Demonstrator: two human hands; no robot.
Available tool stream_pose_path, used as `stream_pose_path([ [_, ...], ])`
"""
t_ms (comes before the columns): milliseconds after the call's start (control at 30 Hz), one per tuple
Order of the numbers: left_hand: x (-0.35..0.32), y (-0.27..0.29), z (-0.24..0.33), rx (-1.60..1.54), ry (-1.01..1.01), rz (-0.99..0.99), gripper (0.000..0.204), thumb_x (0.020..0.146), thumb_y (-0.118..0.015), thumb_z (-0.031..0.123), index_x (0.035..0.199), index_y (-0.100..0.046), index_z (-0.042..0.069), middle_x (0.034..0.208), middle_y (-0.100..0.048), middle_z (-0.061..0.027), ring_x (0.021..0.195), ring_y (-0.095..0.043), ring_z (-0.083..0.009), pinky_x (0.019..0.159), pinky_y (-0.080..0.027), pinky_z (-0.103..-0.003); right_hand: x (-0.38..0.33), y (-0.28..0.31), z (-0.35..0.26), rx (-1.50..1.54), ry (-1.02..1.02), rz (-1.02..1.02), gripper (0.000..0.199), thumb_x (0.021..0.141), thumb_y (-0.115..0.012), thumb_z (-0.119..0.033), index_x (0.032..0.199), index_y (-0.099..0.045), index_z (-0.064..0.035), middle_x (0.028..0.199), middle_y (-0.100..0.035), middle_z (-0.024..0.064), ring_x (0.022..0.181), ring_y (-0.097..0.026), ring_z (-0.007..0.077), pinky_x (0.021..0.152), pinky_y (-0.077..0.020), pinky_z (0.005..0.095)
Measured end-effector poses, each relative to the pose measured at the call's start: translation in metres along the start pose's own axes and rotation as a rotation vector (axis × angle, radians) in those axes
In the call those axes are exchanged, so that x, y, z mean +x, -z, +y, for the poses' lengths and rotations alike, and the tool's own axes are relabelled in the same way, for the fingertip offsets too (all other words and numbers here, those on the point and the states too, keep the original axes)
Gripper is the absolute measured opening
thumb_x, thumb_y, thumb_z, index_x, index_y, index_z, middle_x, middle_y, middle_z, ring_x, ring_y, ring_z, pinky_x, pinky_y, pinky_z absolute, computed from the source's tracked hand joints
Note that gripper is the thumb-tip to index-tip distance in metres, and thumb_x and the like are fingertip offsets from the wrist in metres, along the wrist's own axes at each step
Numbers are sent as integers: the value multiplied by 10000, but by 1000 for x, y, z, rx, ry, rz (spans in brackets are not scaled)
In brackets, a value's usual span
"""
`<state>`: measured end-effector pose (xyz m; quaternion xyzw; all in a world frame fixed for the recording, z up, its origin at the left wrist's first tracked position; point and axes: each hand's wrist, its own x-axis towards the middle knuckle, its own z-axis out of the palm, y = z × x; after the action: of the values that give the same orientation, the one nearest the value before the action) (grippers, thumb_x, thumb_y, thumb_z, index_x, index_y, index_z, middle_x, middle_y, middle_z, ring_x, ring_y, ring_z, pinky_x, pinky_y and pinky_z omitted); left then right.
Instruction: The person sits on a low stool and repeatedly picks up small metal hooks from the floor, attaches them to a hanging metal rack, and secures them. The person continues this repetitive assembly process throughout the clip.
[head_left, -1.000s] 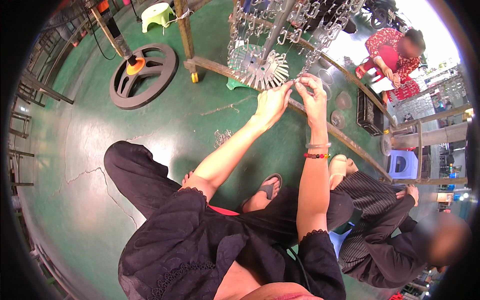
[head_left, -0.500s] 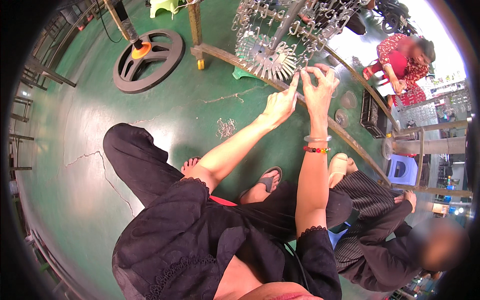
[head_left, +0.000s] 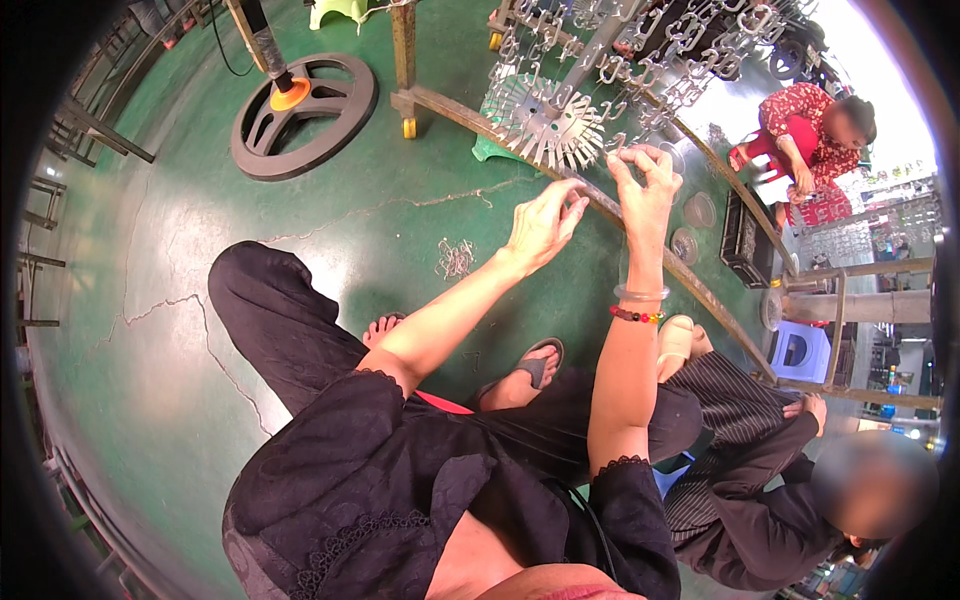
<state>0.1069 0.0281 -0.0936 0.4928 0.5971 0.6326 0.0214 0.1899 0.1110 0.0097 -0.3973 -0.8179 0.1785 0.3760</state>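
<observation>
From the head camera, looking down, a person in black clothes sits on a green floor with both arms stretched up to a hanging rack full of small shiny metal hooks. The right hand is up at the lowest row of the rack, with thumb and first fingers pressed together in a pinch on something tiny; it looks like one of the small metal pieces, but it is too small to be sure. The left hand is just beside it, a bit lower, with curled fingers and the thumb close to the fingertips; I cannot tell if it holds anything. A round metal disc with spikes hangs just above the left hand. A little pile of the same metal pieces lies on the floor, near the left arm. These pieces look light, hard and stiff, and smooth enough to slip, so a fingertip pinch on the middle of one seems best. A slanted metal bar runs behind the hands. A black wheel-shaped stand sits well apart. Another person sits close on the right, and one in red is farther off.
</observation>
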Motion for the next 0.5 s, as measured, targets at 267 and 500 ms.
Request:
stream_pose_path([
  [267, 26, 10, 25, -7, 33, -50, 384, 811, -659, 124, 1171, -538, 69, 782, -501, -73, 605, -528, -218, 578, -463, -343, -7, 18, 1, -4, -45, -94, 159, 741, -719, -240, 861, -699, -137, 1064, -565, 36, 1086, -404, 287, 930, -365, 428],
  [500, 25, -3, 20, -44, 77, -51, 160, 815, -660, 112, 959, -643, 42, 761, -535, -64, 627, -522, -159, 562, -438, -291, -12, 23, -2, -47, -41, -81, 176, 762, -705, -267, 872, -691, -129, 1053, -566, 40, 1070, -416, 279, 909, -372, 429],
])
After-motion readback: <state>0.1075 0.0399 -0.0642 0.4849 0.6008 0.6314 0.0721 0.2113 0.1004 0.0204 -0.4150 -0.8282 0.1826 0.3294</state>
